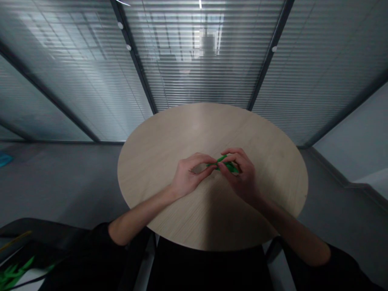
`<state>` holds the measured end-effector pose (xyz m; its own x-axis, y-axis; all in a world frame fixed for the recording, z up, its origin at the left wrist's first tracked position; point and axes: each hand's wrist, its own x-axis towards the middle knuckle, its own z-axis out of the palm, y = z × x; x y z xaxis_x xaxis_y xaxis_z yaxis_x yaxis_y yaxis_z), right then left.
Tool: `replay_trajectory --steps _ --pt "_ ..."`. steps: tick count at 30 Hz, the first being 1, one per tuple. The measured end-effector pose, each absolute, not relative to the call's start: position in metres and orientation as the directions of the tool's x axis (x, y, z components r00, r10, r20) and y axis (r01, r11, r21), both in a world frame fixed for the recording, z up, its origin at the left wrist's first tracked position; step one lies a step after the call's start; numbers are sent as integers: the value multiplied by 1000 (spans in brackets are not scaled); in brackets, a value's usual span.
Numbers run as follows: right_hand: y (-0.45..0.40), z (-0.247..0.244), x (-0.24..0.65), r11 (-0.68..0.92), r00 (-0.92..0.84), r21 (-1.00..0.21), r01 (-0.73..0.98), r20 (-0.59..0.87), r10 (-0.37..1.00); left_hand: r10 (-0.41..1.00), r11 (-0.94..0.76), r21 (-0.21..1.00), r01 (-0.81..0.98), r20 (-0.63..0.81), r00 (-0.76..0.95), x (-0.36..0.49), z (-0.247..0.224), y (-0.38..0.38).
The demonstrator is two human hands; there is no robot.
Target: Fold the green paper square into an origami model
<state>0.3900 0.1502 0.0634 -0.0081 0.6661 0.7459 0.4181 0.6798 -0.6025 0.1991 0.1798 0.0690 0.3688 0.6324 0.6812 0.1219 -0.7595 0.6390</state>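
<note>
A narrow green folded strip (226, 164), leaf or paper, I cannot tell which, is held above the middle of a round pale wood table (209, 133). My left hand (190, 174) pinches its left end between fingertips and thumb. My right hand (239, 176) curls over its right part and hides some of it. The two hands nearly meet around the strip, and both forearms rest toward the table's near edge.
Glass partitions with slatted blinds stand beyond the table, and a person (194, 76) shows dimly behind them. At lower left, a black padded surface (36, 236) holds loose green leaves (13, 273). A small blue item (4, 159) lies on the grey floor.
</note>
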Motion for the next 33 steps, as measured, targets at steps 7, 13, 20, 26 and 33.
replay_trajectory --steps 7,13,20,26,33 --pt "150 63 391 675 -5 -608 419 742 671 698 -693 713 106 626 349 200 67 180" --pt "152 61 391 651 8 -661 373 704 710 691 -691 721 56 635 345 200 67 181" --pt "154 58 391 650 10 -668 361 700 714 703 -686 723 86 627 335 199 67 182" --pt "154 60 392 675 -22 -615 407 732 681 747 -640 760 111 582 322 200 67 181" --pt "151 63 391 678 -54 -606 417 728 684 730 -672 723 161 610 309 200 66 181"
